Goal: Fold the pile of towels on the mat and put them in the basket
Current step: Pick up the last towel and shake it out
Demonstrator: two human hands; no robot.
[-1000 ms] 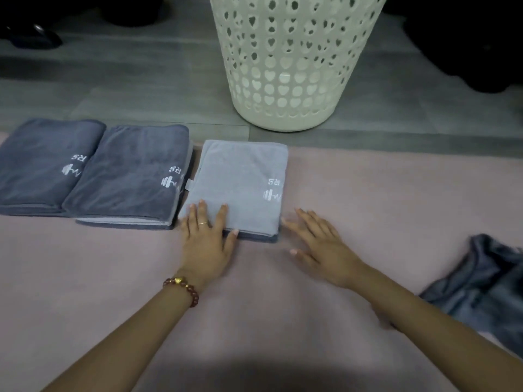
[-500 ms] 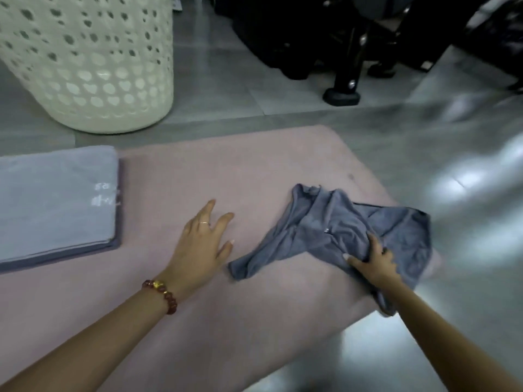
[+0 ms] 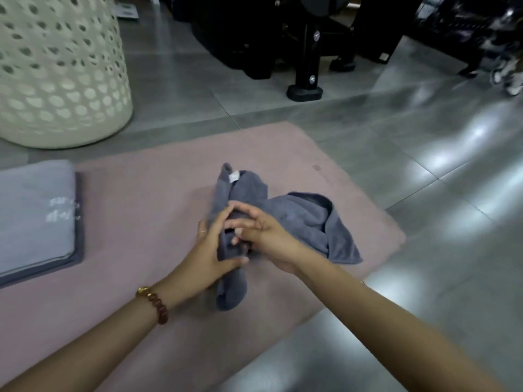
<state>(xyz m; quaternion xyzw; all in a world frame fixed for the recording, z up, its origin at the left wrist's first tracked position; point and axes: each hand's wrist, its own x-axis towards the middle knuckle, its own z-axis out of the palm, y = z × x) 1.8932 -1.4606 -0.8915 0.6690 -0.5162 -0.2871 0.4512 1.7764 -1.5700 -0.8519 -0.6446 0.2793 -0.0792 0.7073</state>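
Found crumpled towel (image 3: 305, 219) bunched on the right part of the mat (image 3: 135, 250), well apart from the basket (image 3: 56, 80) standing on the floor beyond. Noted left hand (image 3: 209, 250) with fingers curled round a rolled length of it; right hand (image 3: 268, 239) laid into the same bunch, hold not clear enough to call. Judged soft, light and limp: unlikely to slip, certain to sag and twist when lifted. Advise taking two adjacent corners, beginning at the end bearing the white label (image 3: 234, 176), then spreading flat. Recorded folded towel (image 3: 31, 222) at mat's left.

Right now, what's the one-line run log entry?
left hand, right hand: hold crumpled towel | folded towel: on mat | basket: beyond mat
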